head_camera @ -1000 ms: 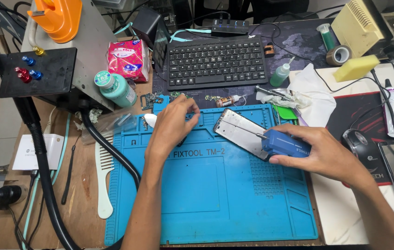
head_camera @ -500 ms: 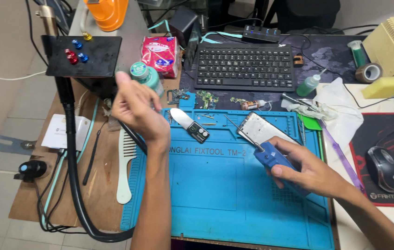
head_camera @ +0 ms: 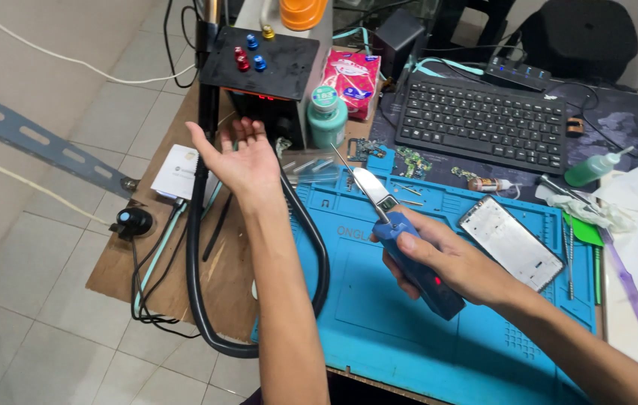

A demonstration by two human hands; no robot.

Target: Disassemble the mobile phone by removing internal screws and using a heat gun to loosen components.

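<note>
Standing next to the bench: right hand (head_camera: 439, 259) has its fingers wrapped tight round a blue electric screwdriver (head_camera: 416, 266), bit pointing up and away. Left hand (head_camera: 240, 157) is spread wide open, palm up, holding nothing, just short of the black control box (head_camera: 259, 64). My worry is that bit swinging into the bare phone frame (head_camera: 511, 241) just past his knuckles, or scattering the loose screws on the blue mat (head_camera: 424, 345). Cluttered desk, cables hanging, tiled floor.

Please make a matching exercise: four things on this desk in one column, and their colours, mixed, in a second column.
1. mat
2. keyboard
3. squeeze bottle
4. tissue pack

a. black
b. pink and red
c. green
d. blue

Pairs: 1-d, 2-a, 3-c, 4-b
</note>
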